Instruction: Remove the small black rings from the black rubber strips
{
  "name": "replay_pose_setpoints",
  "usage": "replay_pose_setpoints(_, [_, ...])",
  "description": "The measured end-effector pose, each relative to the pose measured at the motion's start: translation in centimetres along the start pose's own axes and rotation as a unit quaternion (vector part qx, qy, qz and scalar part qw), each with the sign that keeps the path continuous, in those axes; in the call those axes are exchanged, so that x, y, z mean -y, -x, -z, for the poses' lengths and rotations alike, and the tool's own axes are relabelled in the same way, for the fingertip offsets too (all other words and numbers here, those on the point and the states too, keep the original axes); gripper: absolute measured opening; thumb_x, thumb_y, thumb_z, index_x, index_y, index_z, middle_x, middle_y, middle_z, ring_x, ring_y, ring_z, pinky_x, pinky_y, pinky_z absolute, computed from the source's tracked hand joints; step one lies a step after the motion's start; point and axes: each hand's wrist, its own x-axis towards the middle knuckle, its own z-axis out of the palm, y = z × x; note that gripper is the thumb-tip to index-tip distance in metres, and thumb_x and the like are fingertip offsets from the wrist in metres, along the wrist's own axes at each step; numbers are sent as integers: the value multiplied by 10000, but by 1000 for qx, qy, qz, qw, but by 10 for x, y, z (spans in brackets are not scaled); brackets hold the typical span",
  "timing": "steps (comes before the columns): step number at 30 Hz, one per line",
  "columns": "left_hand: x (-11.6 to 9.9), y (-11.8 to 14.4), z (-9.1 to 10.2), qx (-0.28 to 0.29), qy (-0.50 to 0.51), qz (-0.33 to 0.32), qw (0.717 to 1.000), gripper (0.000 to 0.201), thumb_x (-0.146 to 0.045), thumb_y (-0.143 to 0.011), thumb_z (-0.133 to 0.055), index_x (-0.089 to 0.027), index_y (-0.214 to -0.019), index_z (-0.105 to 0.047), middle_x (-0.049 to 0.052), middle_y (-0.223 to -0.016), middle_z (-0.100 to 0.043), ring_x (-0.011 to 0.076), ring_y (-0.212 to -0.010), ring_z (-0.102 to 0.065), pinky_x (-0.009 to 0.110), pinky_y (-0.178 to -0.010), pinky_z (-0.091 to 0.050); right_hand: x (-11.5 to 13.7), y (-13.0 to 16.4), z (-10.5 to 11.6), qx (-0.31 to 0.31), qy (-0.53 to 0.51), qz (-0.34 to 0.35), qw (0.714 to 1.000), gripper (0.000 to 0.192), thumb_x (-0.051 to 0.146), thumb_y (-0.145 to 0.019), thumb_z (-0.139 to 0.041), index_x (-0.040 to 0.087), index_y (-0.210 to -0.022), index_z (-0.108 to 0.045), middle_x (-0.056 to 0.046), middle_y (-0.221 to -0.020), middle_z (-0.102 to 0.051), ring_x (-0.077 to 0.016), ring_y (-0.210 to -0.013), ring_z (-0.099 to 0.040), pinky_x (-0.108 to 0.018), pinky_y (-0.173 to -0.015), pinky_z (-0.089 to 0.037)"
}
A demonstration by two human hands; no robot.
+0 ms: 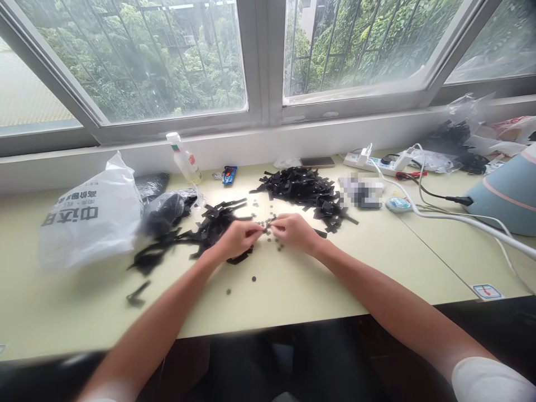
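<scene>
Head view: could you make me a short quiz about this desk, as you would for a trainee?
1. True or false: the left hand and right hand meet over the small round pieces.
2. Which lies left of the hands? A) white bag B) power strip C) phone
3. What stands upright by the window ledge, behind the left strip pile?

Key: 1 true. 2 A. 3 the spray bottle.
</scene>
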Motion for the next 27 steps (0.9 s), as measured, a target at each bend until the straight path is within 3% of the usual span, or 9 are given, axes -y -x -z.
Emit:
replay_pose_setpoints(3, [3,0,-4,-58,-12,22,998,244,-322,-930,-589,-153,-928,-765,54,-781,-727,126,-595,-573,240,-560,-453,-5,-1,0,-3,30,-6,1000,297,174,-900,-581,165,-632,-709,-27,-636,-590,-118,-549,-471,-269,-553,-378])
replay_pose_setpoints(6, [3,-1,-7,-82,-15,27,996,228,-331,-921,-612,-154,-901,-755,50,-782,-726,127,-604,-573,245,-579,-464,-4,-1,1,-36,57,-21,998,254,273,-926,-612,160,-748,-755,-57,-731,-655,-135,-597,-534,-275,-564,-411])
replay_pose_setpoints(9, [1,-1,-7,-86,-10,10,996,214,-319,-934,-602,-164,-921,-749,46,-804,-718,127,-640,-574,250,-622,-471,0,0,1,-82,52,-6,995,250,345,-915,-645,172,-1067,-742,-98,-1045,-691,-142,-682,-583,-274,-580,-446])
replay_pose_setpoints(11, [-2,-1,-6,-87,-1,-5,996,216,-311,-948,-583,-174,-983,-746,48,-833,-713,127,-664,-575,251,-634,-469,2,0,0,-73,30,20,997,316,338,-909,-662,199,-1190,-698,-98,-1142,-678,-144,-722,-602,-276,-615,-467])
replay_pose_setpoints(15, [-6,-2,-4,-73,-5,-8,997,227,-339,-943,-593,-171,-988,-739,44,-787,-678,124,-636,-541,247,-591,-442,-1,0,-6,-38,-9,22,999,162,274,-941,-628,179,-936,-760,-53,-839,-705,-148,-695,-604,-273,-643,-459])
replay_pose_setpoints(21, [-2,-1,17,-54,-103,34,993,251,-321,-919,-596,-156,-745,-668,33,-668,-605,128,-570,-484,258,-525,-387,0,0,-5,-39,-19,-5,999,320,379,-944,-620,171,-730,-736,-32,-674,-663,-127,-573,-539,-265,-544,-385])
replay_pose_setpoints(23, [4,1,27,-53,-164,44,984,214,-319,-890,-624,-165,-744,-652,41,-717,-604,143,-608,-500,267,-547,-402,4,3,-2,-8,-41,36,998,318,381,-950,-603,183,-745,-743,-28,-695,-672,-123,-581,-548,-262,-553,-396])
replay_pose_setpoints(27, [9,3,46,-99,-240,28,965,197,-340,-849,-673,-172,-952,-670,87,-961,-618,214,-869,-571,303,-694,-460,20,11,-3,144,-89,170,971,186,375,-912,-654,242,-892,-783,-4,-796,-698,-110,-635,-592,-249,-625,-443])
